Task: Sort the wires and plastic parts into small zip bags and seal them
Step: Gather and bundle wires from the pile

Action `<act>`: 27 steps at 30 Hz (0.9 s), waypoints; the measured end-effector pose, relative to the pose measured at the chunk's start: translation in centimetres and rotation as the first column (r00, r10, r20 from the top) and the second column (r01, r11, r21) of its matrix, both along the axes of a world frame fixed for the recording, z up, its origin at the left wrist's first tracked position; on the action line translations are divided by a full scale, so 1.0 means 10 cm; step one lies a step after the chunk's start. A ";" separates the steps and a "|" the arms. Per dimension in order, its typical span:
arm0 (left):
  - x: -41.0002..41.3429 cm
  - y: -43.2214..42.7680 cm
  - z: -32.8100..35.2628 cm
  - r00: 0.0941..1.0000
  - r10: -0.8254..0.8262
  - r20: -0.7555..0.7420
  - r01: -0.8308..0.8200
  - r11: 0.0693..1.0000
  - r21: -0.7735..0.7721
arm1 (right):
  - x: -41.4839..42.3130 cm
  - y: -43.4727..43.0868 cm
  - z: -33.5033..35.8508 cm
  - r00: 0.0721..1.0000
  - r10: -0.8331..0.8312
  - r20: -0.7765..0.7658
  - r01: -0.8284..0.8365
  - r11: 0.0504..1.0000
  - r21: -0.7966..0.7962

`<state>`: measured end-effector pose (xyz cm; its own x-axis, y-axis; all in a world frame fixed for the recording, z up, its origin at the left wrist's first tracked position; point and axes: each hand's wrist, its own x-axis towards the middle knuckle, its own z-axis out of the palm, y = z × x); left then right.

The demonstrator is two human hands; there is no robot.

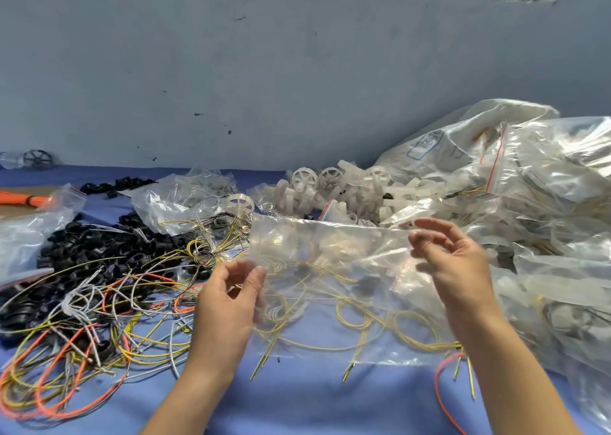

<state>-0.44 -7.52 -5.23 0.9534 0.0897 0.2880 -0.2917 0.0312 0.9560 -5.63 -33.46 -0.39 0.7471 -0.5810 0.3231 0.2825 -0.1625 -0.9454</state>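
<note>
At the far left edge an orange bundle (20,198) lies on the blue table cloth (314,401), with a small black wheel (38,159) behind it by the wall. Nearer, a crumpled clear bag (29,233) sits just beside a heap of black plastic rings (82,246), and over and in front of those rings spreads a loose tangle of wires (82,335) in orange, yellow and grey. Behind the tangle lies another clear bag (185,200), open and rumpled, with small parts in it. The left hand (228,302) is raised over the cloth, thumb and curled fingers closed together on the left edge of a zip bag (330,269). The bag is transparent, held off the table and stretched sideways between the two hands, in the middle of the view. Yellow wires (363,322) show through it, and their stripped ends stick out below its lower edge; whether they are inside it or lying behind it on the cloth I cannot tell. Beyond the bag, a pile of white plastic wheels (347,186) rests near the wall. The right hand (456,262) is at the bag's upper right corner, fingers curled and pinching the plastic – though it is blurred there. At the far right a big heap of filled bags (545,203) rises, some with red seal strips, and an orange wire (441,388) curls on the cloth below the right forearm.
</note>
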 end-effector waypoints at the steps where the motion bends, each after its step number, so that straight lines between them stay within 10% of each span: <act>1: -0.03 0.01 0.00 1.000 -0.004 -0.014 0.004 1.000 -0.003 | 0.00 -0.03 0.04 0.998 -0.054 0.015 0.055 0.990 -0.127; 6: -0.16 -0.04 -0.08 0.963 -0.152 -0.221 0.126 0.984 -0.126 | -0.01 0.09 0.12 0.901 -0.433 0.003 0.322 0.665 -0.674; 12: -0.19 -0.07 -0.16 0.906 -0.198 -0.374 0.131 0.972 -0.197 | -0.07 0.77 -0.10 0.970 -0.117 -0.213 -0.066 0.716 -0.694; 19: -0.23 -0.05 -0.17 0.809 -0.231 -0.540 0.168 0.972 -0.165 | -0.28 1.09 -0.51 0.746 -0.071 -0.662 -0.528 0.543 -0.653; 27: -0.33 -0.07 -0.11 0.751 -0.357 -0.556 0.224 0.929 -0.294 | -0.30 1.24 -0.55 0.690 -0.088 -0.718 -0.556 0.571 -0.605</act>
<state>-3.71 -8.24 -6.31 0.9147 -0.2293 -0.3328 0.3824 0.2249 0.8962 -8.61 -21.10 -5.90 0.9883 -0.1337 -0.0737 -0.1524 -0.8896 -0.4306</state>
